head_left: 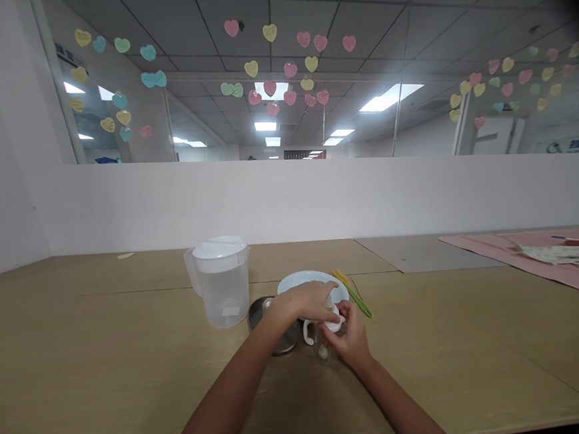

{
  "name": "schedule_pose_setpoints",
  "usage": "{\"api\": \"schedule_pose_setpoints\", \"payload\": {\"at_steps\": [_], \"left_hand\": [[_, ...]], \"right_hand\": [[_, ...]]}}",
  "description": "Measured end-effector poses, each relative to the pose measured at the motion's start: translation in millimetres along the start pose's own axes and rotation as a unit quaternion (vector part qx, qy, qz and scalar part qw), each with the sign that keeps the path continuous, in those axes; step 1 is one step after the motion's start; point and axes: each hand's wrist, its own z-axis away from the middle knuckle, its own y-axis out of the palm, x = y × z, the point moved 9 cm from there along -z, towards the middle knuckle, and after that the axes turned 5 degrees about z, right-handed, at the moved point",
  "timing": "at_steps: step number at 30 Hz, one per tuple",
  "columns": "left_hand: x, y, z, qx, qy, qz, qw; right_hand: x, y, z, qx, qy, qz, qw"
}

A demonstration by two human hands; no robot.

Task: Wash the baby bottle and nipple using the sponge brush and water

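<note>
Both hands meet over a small clear cup (323, 352) with a white rim and a curved white handle, low in the middle of the table. My left hand (310, 300) reaches across its top, fingers bent down onto a white part at the rim. From the right side, my right hand (352, 336) closes thumb and fingers around the cup's upper edge. Right behind the hands lies a pale oval plate (294, 279), partly covered by them. A round metal lid (286, 341) is beside my left wrist, half hidden under the forearm. What exactly the left fingertips pinch is unclear.
A translucent lidded pitcher (225, 292) stands to the left. Beside the plate lies a green-handled brush (360, 302) with yellow bristles. At far right, a pink cloth (477, 249) carries a patterned cloth (563, 255). A low white wall (293, 200) borders the table's back.
</note>
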Motion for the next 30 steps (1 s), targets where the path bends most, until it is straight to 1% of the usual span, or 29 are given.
{"api": "schedule_pose_setpoints", "payload": {"at_steps": [2,5,8,12,14,16,19,23,26,30], "left_hand": [[-5.0,0.3,0.9,0.010,0.032,-0.002,0.999],[-8.9,0.5,3.7,0.022,0.044,0.005,0.999],[-7.9,0.1,4.6,0.016,0.018,0.024,0.999],[3.5,-2.9,3.3,-0.015,-0.053,0.018,0.998],[3.1,-0.7,2.0,0.001,-0.042,0.014,0.999],[-1.8,1.3,1.4,0.021,-0.003,0.012,1.000],[-4.5,-1.1,2.6,0.020,0.024,-0.003,0.999],[1.4,-3.0,4.3,0.004,-0.007,-0.006,1.000],[6.1,-4.5,4.2,-0.018,-0.037,0.003,0.999],[1.0,-3.2,3.1,-0.015,-0.021,-0.010,1.000]], "right_hand": [[-0.7,1.5,-0.1,0.009,0.000,-0.008,1.000],[1.1,3.6,-0.3,0.023,-0.014,-0.017,0.999],[1.0,3.4,-0.4,0.024,-0.011,-0.009,1.000],[1.8,0.3,-0.5,0.011,-0.005,0.007,1.000],[2.3,-0.7,-0.7,0.005,-0.004,0.006,1.000],[2.2,-1.6,-1.0,0.001,-0.001,0.004,1.000],[3.9,-1.7,-1.7,0.002,-0.005,0.007,1.000],[8.2,-1.2,-2.0,0.008,-0.022,0.024,0.999],[7.2,-2.0,-1.8,0.005,-0.013,0.024,1.000],[4.9,-0.6,-1.8,0.014,0.006,0.003,1.000]]}}
